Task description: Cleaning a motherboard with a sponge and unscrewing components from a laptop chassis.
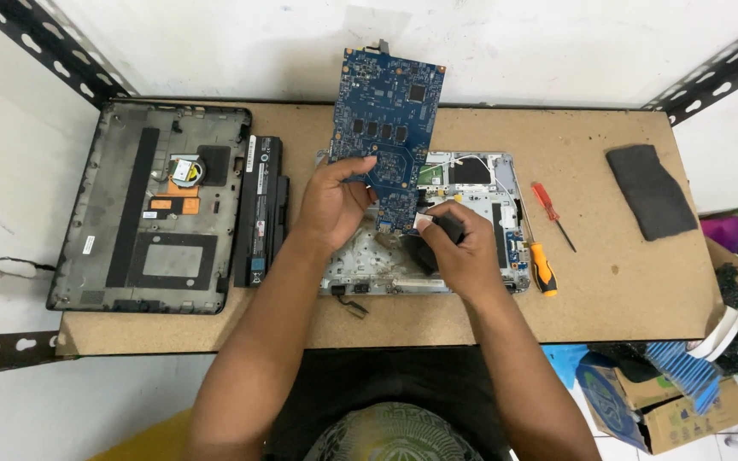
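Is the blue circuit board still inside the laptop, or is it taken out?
Out. The left hand holds the blue circuit board lifted above the open laptop case, while the right hand touches its lower edge.

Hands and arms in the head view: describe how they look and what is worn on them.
Both are bare. The left hand and right hand wear no gloves, and no rings, watch or wristband show. The forearms are uncovered up to the lower edge of the picture, with no sleeve visible. Between the arms, a dark garment with a pale patterned print shows at the chest.
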